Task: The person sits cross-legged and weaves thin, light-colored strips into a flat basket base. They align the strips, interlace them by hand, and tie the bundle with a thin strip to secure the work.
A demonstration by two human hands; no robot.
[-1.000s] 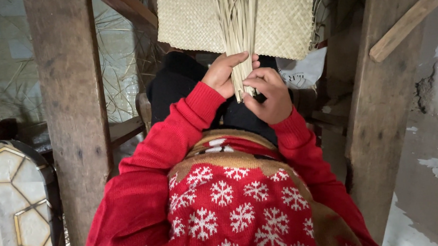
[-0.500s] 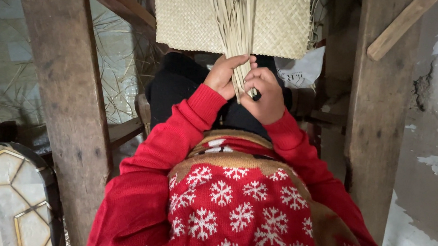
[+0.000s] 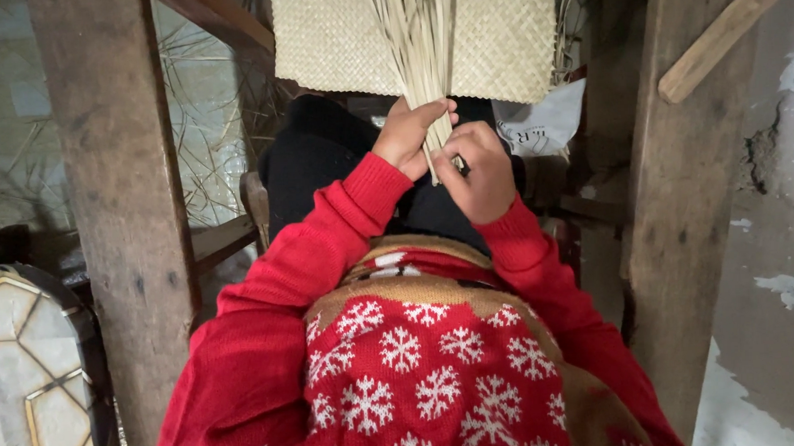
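Hands meet at a bundle of loose straw strips [image 3: 422, 70]: left hand [image 3: 408, 135] clasps them, right hand [image 3: 477, 168] pinches their ends, below a woven mat [image 3: 335, 38].

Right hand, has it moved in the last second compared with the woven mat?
No. The right hand stays just below the mat edge, gripping the strips.

pale straw strips [image 3: 418, 53], bunched, hanging from woven mat [image 3: 335, 38]

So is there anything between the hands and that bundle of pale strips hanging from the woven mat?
Nothing visible. The left hand and right hand both already grip the bundle of strips where it hangs below the woven mat, above the lap.
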